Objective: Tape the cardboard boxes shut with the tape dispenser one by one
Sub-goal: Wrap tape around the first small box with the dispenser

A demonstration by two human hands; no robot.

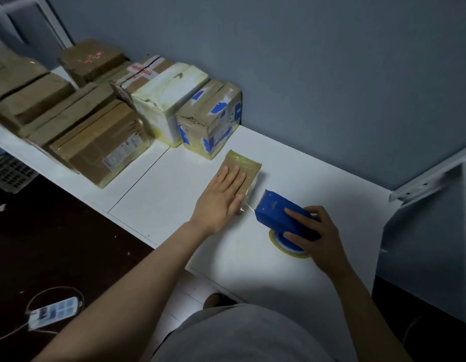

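Two hands worked: left hand [221, 197] lay flat, open, on the small box [241, 169]; right hand [314, 235] gripped the tape dispenser [281, 216]. Pulling the short taut strip sideways risked peeling it or dragging the light box.

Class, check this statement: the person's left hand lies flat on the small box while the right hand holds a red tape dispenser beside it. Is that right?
One detail is wrong: the tape dispenser is blue, not red, as the head view shows. The rest stands: the left hand lies flat on the small box, and the right hand holds the dispenser beside it.
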